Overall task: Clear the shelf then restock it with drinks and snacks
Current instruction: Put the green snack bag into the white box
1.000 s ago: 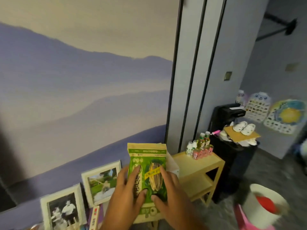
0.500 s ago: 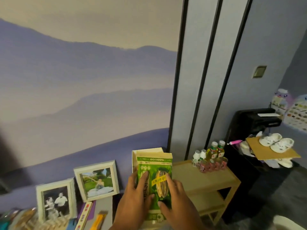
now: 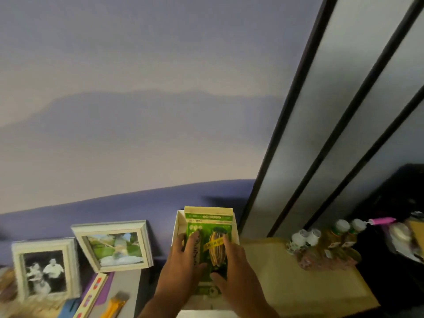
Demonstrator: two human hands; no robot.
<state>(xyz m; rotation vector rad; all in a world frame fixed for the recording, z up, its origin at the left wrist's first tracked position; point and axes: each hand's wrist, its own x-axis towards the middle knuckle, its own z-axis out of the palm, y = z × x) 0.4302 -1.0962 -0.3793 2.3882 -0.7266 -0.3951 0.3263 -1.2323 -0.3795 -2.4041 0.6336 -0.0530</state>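
Observation:
A green sunflower-seed snack packet (image 3: 210,228) lies in a shallow white box (image 3: 177,222) at the bottom middle. My left hand (image 3: 181,267) presses on the packet's left half and my right hand (image 3: 236,271) on its right half, fingers spread over it. To the right is the wooden shelf's top (image 3: 286,278). A cluster of small drink bottles (image 3: 321,244) with white and green caps stands at its back edge. The lower shelf levels are out of sight.
Two framed photos (image 3: 114,246) (image 3: 43,271) lean against the purple wall at the left. A yellow utility knife (image 3: 114,305) and a long narrow box (image 3: 91,294) lie on the grey surface there. A black cabinet (image 3: 394,226) with clutter stands at the right.
The view has dropped and moved closer. Both hands have brought the green packet down so that it now lies inside the white box beside the shelf.

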